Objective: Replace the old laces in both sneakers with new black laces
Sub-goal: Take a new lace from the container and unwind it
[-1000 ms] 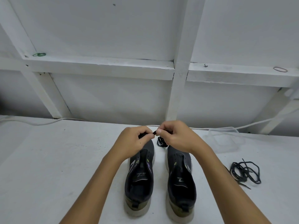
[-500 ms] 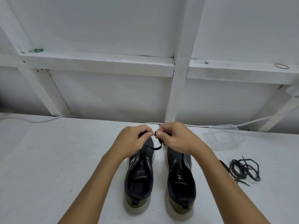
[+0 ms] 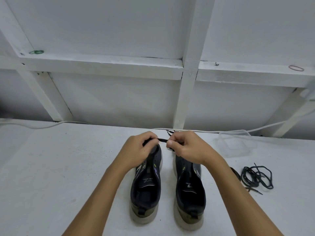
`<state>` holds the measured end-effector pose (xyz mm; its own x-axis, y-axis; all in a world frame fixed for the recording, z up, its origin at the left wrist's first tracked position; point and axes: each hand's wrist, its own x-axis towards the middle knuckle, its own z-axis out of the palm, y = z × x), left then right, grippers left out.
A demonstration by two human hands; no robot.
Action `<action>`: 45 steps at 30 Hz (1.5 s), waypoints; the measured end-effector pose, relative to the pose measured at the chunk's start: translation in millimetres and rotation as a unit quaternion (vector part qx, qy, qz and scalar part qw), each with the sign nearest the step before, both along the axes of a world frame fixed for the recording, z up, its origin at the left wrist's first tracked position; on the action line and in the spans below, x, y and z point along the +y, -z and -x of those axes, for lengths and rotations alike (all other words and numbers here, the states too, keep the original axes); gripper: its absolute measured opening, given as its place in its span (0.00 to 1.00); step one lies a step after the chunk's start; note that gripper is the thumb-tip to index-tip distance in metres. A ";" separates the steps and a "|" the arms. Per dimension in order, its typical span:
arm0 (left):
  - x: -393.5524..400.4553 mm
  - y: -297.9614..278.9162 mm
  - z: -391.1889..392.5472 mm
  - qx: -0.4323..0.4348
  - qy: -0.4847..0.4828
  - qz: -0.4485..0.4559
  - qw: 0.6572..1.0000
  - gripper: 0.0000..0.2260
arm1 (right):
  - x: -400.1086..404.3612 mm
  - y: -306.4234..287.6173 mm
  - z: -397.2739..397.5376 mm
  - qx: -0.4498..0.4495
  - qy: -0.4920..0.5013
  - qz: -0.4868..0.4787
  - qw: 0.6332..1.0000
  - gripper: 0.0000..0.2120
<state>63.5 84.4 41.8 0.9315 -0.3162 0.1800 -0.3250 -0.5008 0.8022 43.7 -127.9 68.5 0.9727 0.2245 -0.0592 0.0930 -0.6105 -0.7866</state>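
Two dark sneakers stand side by side on the white table, heels toward me: the left sneaker (image 3: 146,189) and the right sneaker (image 3: 190,193). A black lace (image 3: 163,140) runs taut between my hands over the left sneaker's toe. My left hand (image 3: 139,150) pinches one part of it at the toe, and my right hand (image 3: 185,147) pinches it a little to the right. More of the lace trails behind my right hand. Both toes are hidden by my hands.
A loose heap of black laces (image 3: 256,177) lies on the table to the right. A clear plastic container (image 3: 236,143) sits at the back right. White cable (image 3: 238,131) runs along the table's back edge below a white framed wall (image 3: 185,82).
My hands have drawn slightly apart, and the lace between them has gone from a slack loop to a short straight stretch.
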 end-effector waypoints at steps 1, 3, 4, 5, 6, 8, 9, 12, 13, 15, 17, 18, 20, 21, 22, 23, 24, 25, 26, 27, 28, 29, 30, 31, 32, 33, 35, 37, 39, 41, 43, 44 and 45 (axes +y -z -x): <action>9.5 3.1 -5.9 -0.007 -0.057 0.006 0.998 0.05 | -2.5 1.3 0.4 0.003 0.008 0.001 1.000 0.11; 34.5 7.8 -17.5 -0.021 -0.193 -0.018 0.981 0.06 | -8.0 3.9 1.4 0.002 0.025 0.003 1.000 0.11; 47.3 9.6 -19.3 -0.022 -0.237 -0.040 0.971 0.05 | -10.2 5.4 2.0 -0.003 0.030 0.008 1.000 0.11; 56.0 11.3 -19.3 -0.018 -0.241 -0.054 0.969 0.04 | -11.2 6.9 2.5 -0.007 0.032 0.017 0.999 0.11; 57.7 10.5 -16.0 -0.009 -0.210 -0.064 0.976 0.06 | -10.5 7.6 3.0 -0.009 0.029 0.026 0.999 0.11; 44.9 6.1 -4.8 0.004 -0.097 -0.057 0.994 0.15 | -4.3 8.2 3.3 -0.007 0.015 0.038 0.999 0.10; 34.2 2.9 0.8 0.010 -0.044 -0.043 0.998 0.17 | 0.2 7.7 2.9 -0.008 0.007 0.039 0.999 0.10; 5.1 -3.0 8.2 0.022 0.051 -0.022 0.998 0.11 | 10.1 5.8 1.1 -0.015 -0.012 0.046 0.999 0.09; 0.6 -2.7 7.9 0.024 0.060 -0.031 0.997 0.07 | 11.6 5.9 0.5 -0.017 -0.016 0.051 0.998 0.09; 0.3 0.0 5.8 0.018 0.055 -0.047 0.997 0.06 | 11.0 7.3 0.1 -0.021 -0.013 0.060 0.998 0.09; 9.8 4.3 1.1 -0.008 0.001 -0.045 0.999 0.06 | 4.6 9.9 0.3 -0.021 -0.004 0.075 0.997 0.09; 17.9 6.2 -2.2 -0.025 -0.038 -0.041 0.998 0.06 | -0.3 11.1 0.2 -0.021 0.004 0.082 0.996 0.10; 37.2 9.7 -8.9 -0.038 -0.117 -0.045 0.991 0.06 | -11.2 14.0 -0.9 -0.021 0.025 0.094 0.995 0.11; 46.9 11.8 -11.9 -0.035 -0.148 -0.052 0.987 0.06 | -16.5 15.6 -1.5 -0.021 0.036 0.101 0.994 0.12; 56.0 14.6 -14.6 -0.031 -0.171 -0.061 0.983 0.06 | -20.5 16.8 -1.7 -0.020 0.045 0.110 0.993 0.14; 63.8 17.5 -16.7 -0.027 -0.188 -0.072 0.979 0.07 | -23.6 18.3 -1.5 -0.019 0.053 0.122 0.991 0.15; 69.9 20.0 -18.2 -0.023 -0.201 -0.084 0.976 0.07 | -25.8 19.6 -1.2 -0.018 0.059 0.135 0.989 0.15; 75.2 23.2 -19.5 -0.017 -0.212 -0.093 0.973 0.07 | -27.3 20.8 -0.7 -0.015 0.063 0.148 0.987 0.14; 79.1 25.9 -20.6 -0.012 -0.221 -0.099 0.970 0.07 | -28.4 21.8 0.4 -0.012 0.066 0.157 0.985 0.12; 82.3 28.2 -21.4 -0.008 -0.231 -0.104 0.967 0.07 | -28.8 22.5 1.5 -0.008 0.070 0.165 0.984 0.09; 83.9 29.8 -21.8 -0.005 -0.239 -0.111 0.965 0.07 | -28.8 22.7 2.6 -0.007 0.077 0.173 0.982 0.07; 84.4 31.1 -22.1 -0.004 -0.243 -0.120 0.963 0.07 | -28.0 23.0 3.1 -0.014 0.083 0.185 0.979 0.07; 83.5 31.9 -21.8 -0.007 -0.240 -0.130 0.962 0.07 | -26.6 23.4 2.8 -0.022 0.089 0.194 0.977 0.09; 81.3 32.0 -21.3 -0.012 -0.233 -0.140 0.962 0.07 | -25.2 24.3 1.8 -0.027 0.096 0.201 0.974 0.09; 78.8 32.0 -20.7 -0.015 -0.230 -0.148 0.962 0.07 | -23.8 24.9 0.5 -0.028 0.105 0.206 0.973 0.09; 77.2 32.2 -20.6 -0.014 -0.233 -0.151 0.961 0.07 | -23.0 25.5 -1.3 -0.024 0.118 0.213 0.970 0.08; 77.7 34.2 -22.1 -0.003 -0.254 -0.143 0.957 0.07 | -24.2 27.8 -5.2 -0.011 0.142 0.231 0.962 0.08; 81.2 38.4 -24.0 0.005 -0.264 -0.137 0.955 0.07 | -26.4 31.6 -7.3 0.001 0.157 0.247 0.956 0.08; 84.8 43.6 -25.9 0.012 -0.266 -0.132 0.955 0.07 | -28.0 35.3 -7.3 0.007 0.167 0.259 0.951 0.07; 88.8 47.4 -27.2 0.020 -0.279 -0.133 0.951 0.07 | -30.9 39.8 -6.8 0.012 0.176 0.273 0.946 0.06; 90.0 48.8 -27.4 0.035 -0.285 -0.158 0.945 0.06 | -33.1 43.2 -6.0 0.014 0.168 0.265 0.949 0.07; 87.9 48.8 -26.2 0.043 -0.275 -0.182 0.943 0.05 | -32.3 44.4 -5.5 0.013 0.151 0.247 0.957 0.08; 82.9 48.8 -24.7 0.046 -0.253 -0.206 0.944 0.07 | -29.8 45.4 -4.9 0.008 0.129 0.227 0.965 0.09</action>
